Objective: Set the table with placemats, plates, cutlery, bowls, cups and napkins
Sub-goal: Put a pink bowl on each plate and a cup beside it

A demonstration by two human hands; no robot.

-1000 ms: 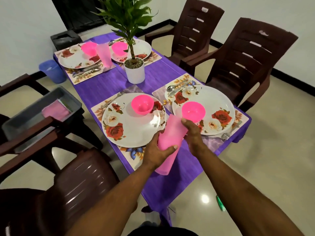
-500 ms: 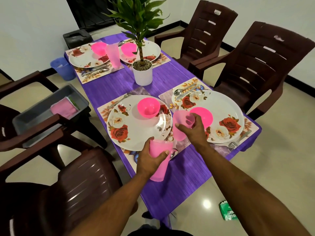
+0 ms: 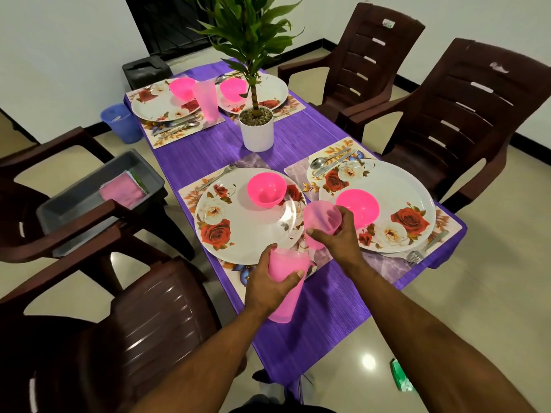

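while our right hand [image 3: 337, 236] grips one pink cup [image 3: 321, 219] and our left hand [image 3: 268, 284] grips another cup [image 3: 285, 290], we should set each upright between the plates [image 3: 247, 228].

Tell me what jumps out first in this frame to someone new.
The two hands low in the middle, each gripping a pink cup: left hand on one cup, right hand on another between the two near floral plates. Behind them, a potted plant rises from the purple tablecloth.
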